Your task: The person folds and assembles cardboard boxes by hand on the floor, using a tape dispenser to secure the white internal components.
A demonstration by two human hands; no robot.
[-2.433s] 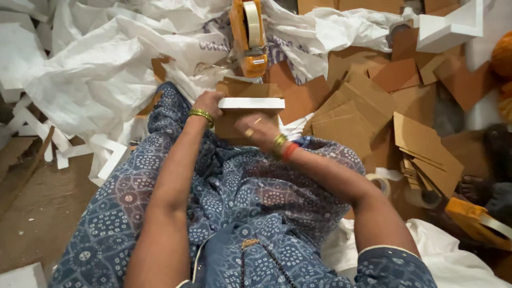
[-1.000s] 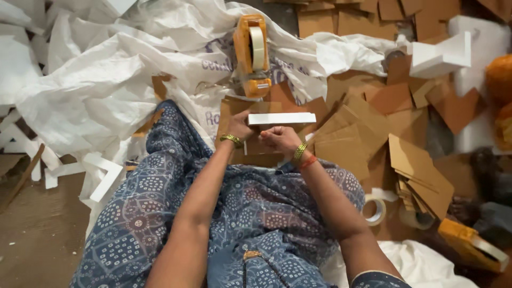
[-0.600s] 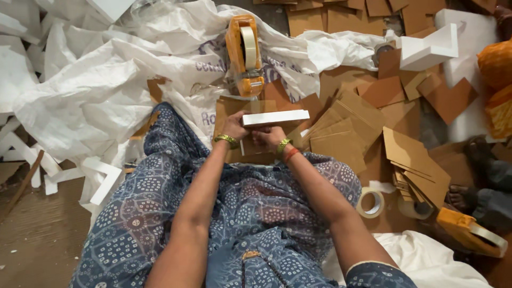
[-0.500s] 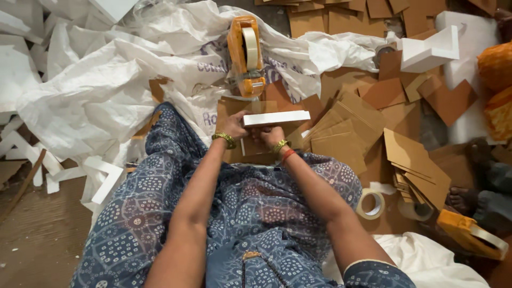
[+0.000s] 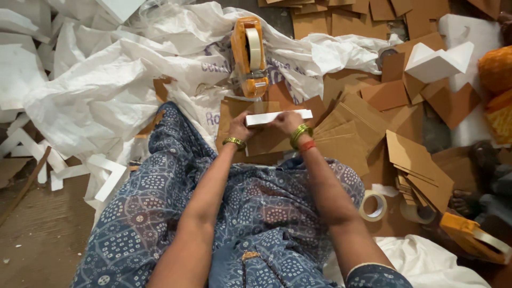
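Head view: both hands, left hand (image 5: pixel 240 129) & right hand (image 5: pixel 288 122), grip white strip (image 5: pixel 277 117).

Across your upper left sprawls a crumpled white woven sack (image 5: pixel 106 96), blue print showing near the frame's centre.

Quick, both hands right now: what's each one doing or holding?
Left hand: closed on the left end of the flat white foam strip.
Right hand: closed on the same strip's right part, over the brown cardboard sheet.
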